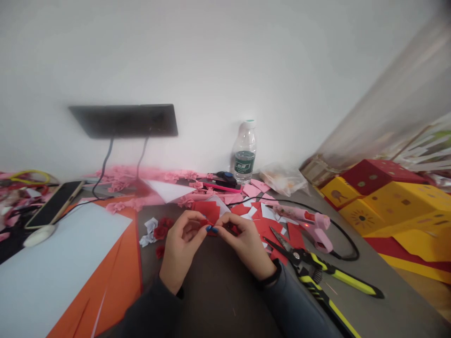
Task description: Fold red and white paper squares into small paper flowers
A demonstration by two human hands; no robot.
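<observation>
My left hand and my right hand meet over the middle of the dark table, fingertips pinched together. Between them is a small piece of red paper, mostly hidden by the fingers. Left of my left hand lie red paper flowers and white paper flowers. Cut sheets and scraps of red paper are spread behind and to the right of my hands. Scissors with yellow and black handles lie open by my right forearm.
A pink glue gun with a black cord rests at right. Pink paper flowers and a water bottle line the wall. White paper over orange sheets, a phone and a mouse lie left; yellow boxes stand right.
</observation>
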